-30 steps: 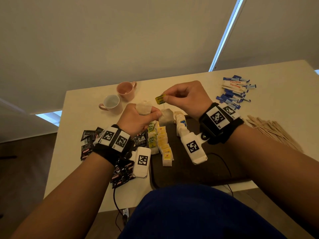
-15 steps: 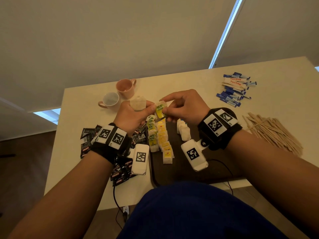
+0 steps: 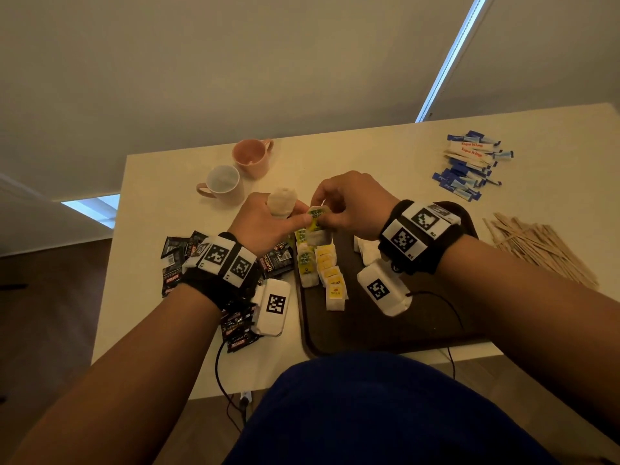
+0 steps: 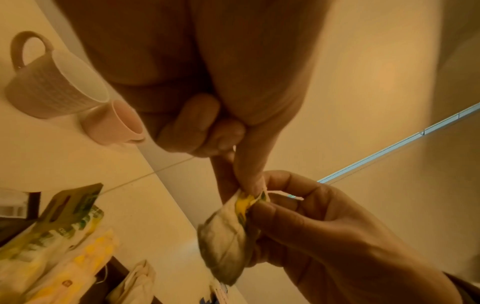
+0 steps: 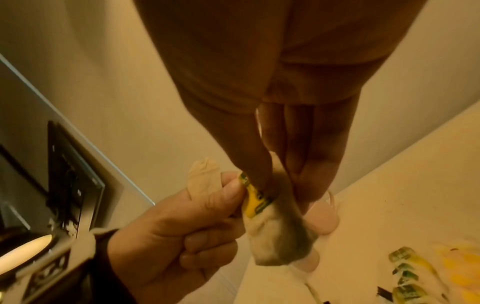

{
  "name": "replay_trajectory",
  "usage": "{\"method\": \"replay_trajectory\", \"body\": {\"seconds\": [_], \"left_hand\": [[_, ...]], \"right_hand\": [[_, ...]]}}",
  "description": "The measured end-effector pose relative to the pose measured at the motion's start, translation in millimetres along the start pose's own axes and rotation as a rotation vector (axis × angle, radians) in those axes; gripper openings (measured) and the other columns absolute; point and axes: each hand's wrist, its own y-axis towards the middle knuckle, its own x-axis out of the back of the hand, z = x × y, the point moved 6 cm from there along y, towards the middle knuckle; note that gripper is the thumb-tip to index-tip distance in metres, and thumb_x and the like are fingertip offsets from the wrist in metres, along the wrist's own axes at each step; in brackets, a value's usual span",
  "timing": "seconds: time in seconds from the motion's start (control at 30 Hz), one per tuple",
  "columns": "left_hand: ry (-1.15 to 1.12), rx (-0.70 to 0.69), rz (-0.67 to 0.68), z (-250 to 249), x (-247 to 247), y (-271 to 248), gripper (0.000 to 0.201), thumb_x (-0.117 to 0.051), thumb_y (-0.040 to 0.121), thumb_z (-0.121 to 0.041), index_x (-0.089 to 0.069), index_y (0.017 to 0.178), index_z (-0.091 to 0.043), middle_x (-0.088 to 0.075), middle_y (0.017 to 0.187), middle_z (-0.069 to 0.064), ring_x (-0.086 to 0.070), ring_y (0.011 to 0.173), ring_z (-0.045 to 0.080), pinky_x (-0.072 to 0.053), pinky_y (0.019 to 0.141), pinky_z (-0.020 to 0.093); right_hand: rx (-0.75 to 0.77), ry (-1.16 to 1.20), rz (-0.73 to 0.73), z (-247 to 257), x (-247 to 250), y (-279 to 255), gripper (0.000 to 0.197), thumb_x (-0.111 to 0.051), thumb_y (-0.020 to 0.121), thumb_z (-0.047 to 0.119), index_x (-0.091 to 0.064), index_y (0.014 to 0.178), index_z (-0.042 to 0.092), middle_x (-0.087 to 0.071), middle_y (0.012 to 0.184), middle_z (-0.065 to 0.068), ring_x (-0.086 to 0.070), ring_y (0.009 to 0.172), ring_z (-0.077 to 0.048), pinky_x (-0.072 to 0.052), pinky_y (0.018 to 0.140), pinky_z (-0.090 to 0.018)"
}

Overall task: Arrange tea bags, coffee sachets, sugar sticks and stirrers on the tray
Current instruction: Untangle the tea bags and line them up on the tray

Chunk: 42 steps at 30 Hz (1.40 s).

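Both hands meet over the far edge of the dark tray (image 3: 385, 333): right hand (image 3: 352, 203) pinches the tea bag (image 3: 318, 229) by its green-yellow tag, left hand (image 3: 268, 223) thumb touching that tag while its fingers curl round a bunch of pale tea bags (image 3: 282, 201). Two rows of tea bags (image 3: 322, 266) on tray. Cream table (image 3: 385, 142); coffee sachets (image 3: 177, 256) left, partly hidden by the wrist; two mugs (image 3: 235, 172) beyond; sugar sticks (image 3: 469, 166) and stirrers (image 3: 540, 250) right. Blinds behind. Tray's far right corner is covered by the right wristband
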Motion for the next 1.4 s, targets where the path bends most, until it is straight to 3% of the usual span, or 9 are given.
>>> {"method": "replay_trajectory", "body": {"seconds": [0.1,0.17,0.27,0.47,0.6,0.9,1.23,1.33,1.4], "left_hand": [[-0.005,0.016,-0.057,6.0,5.6,0.9,0.008,-0.072,0.088,-0.018,-0.075,0.080,-0.017,-0.075,0.080,-0.002,-0.065,0.071,0.002,-0.050,0.067,0.018],[-0.056,0.051,-0.092,10.6,9.8,1.5,0.012,-0.068,0.091,-0.018,-0.074,0.082,-0.014,-0.076,0.082,0.000,-0.062,0.061,-0.002,-0.047,0.060,0.012],[-0.109,0.099,-0.097,13.3,13.5,2.1,0.014,-0.064,0.094,-0.019,-0.071,0.082,-0.018,-0.076,0.084,0.005,-0.047,0.042,0.000,-0.037,0.045,0.014],[-0.126,0.121,-0.048,13.4,14.9,4.3,0.018,-0.060,0.098,-0.022,-0.070,0.084,-0.018,-0.076,0.084,0.006,-0.041,0.040,0.004,-0.034,0.040,0.015],[-0.145,0.143,-0.035,17.7,13.1,4.1,0.018,-0.060,0.098,-0.021,-0.070,0.084,-0.016,-0.076,0.085,0.010,-0.040,0.039,0.005,-0.033,0.040,0.015],[-0.129,0.172,-0.031,26.8,8.8,2.0,0.021,-0.057,0.099,-0.023,-0.072,0.088,-0.013,-0.076,0.085,0.009,-0.039,0.040,0.006,-0.033,0.041,0.015],[-0.172,0.223,-0.015,32.8,4.5,-1.1,0.019,-0.055,0.099,-0.016,-0.072,0.093,-0.008,-0.075,0.083,0.008,-0.042,0.046,0.010,-0.037,0.043,0.019],[-0.347,0.306,0.031,36.4,-2.4,-3.5,0.015,-0.054,0.089,-0.001,-0.069,0.092,-0.004,-0.071,0.075,0.010,-0.039,0.048,0.011,-0.031,0.041,0.020],[-0.445,0.365,0.077,38.0,-6.9,-6.1,0.023,-0.052,0.079,-0.007,-0.067,0.095,-0.001,-0.069,0.079,0.014,-0.040,0.050,0.012,-0.028,0.043,0.022]], "right_hand": [[-0.022,-0.070,0.037,-9.4,-11.2,6.2,0.013,-0.072,0.084,0.020,-0.072,0.096,0.015,-0.063,0.081,0.005,-0.056,0.071,-0.010,-0.042,0.061,-0.017],[-0.073,-0.094,0.066,-22.5,-27.2,10.4,0.013,-0.072,0.084,0.019,-0.071,0.096,0.015,-0.060,0.079,0.007,-0.054,0.070,-0.009,-0.040,0.060,-0.021],[-0.153,-0.095,0.192,-40.6,-64.6,15.6,0.010,-0.070,0.085,0.016,-0.067,0.094,0.017,-0.059,0.079,0.007,-0.054,0.064,-0.006,-0.051,0.070,-0.029],[-0.188,-0.241,0.429,-56.0,-143.6,18.8,0.020,-0.066,0.089,0.018,-0.066,0.109,0.016,-0.064,0.110,-0.005,-0.062,0.102,-0.024,-0.052,0.085,-0.033],[-0.266,-0.328,0.524,-68.1,-167.1,16.6,0.026,-0.069,0.086,0.019,-0.065,0.111,0.015,-0.062,0.113,-0.010,-0.063,0.100,-0.029,-0.056,0.085,-0.038],[-0.257,-0.220,0.316,-74.6,-160.3,21.3,0.015,-0.064,0.086,0.015,-0.073,0.098,0.015,-0.067,0.101,-0.009,-0.065,0.094,-0.030,-0.054,0.081,-0.034],[-0.309,-0.154,0.242,-89.6,-159.0,19.4,0.024,-0.071,0.085,0.023,-0.062,0.107,0.019,-0.063,0.108,-0.007,-0.062,0.096,-0.026,-0.055,0.085,-0.037],[-0.299,-0.090,0.139,-88.5,-138.5,18.4,0.013,-0.069,0.086,0.024,-0.068,0.097,0.019,-0.066,0.096,-0.004,-0.063,0.089,-0.021,-0.056,0.083,-0.039],[-0.258,-0.038,0.014,-83.0,-117.7,19.5,0.009,-0.067,0.087,0.021,-0.071,0.091,0.014,-0.069,0.089,-0.003,-0.062,0.081,-0.016,-0.055,0.080,-0.036]]}}
